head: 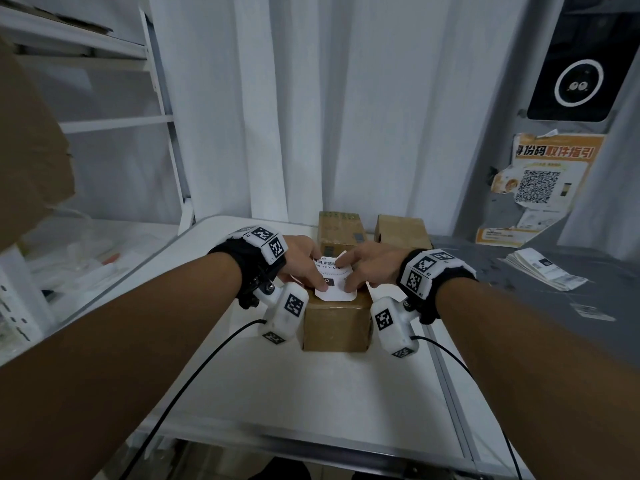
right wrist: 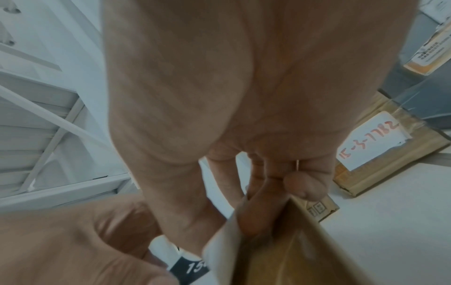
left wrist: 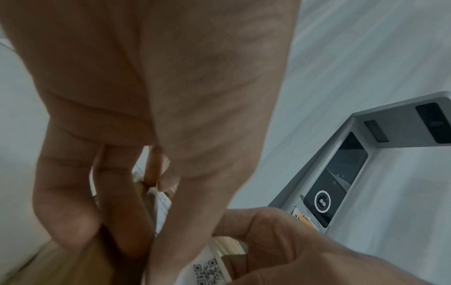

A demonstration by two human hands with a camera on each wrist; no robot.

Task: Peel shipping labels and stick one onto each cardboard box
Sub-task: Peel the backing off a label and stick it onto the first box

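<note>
A white shipping label (head: pixel 334 284) with a barcode and a black patch is held just over the top of a small cardboard box (head: pixel 336 323) on the white table. My left hand (head: pixel 317 271) pinches its left edge, thumb on top and fingers beneath. My right hand (head: pixel 349 271) pinches the right edge the same way. In the left wrist view the label (left wrist: pixel 207 270) shows a QR code by my thumb. In the right wrist view the label (right wrist: pixel 190 268) lies between my thumb and the box (right wrist: pixel 305 260). Its far corner curls upward.
Two more cardboard boxes (head: pixel 341 230) (head: pixel 401 232) stand at the back of the table (head: pixel 311 393); one carries a handwritten sticker (right wrist: pixel 378 146). A stack of labels (head: pixel 545 268) lies on the grey counter (head: pixel 519 299) to the right. White shelving (head: pixel 104 123) stands left.
</note>
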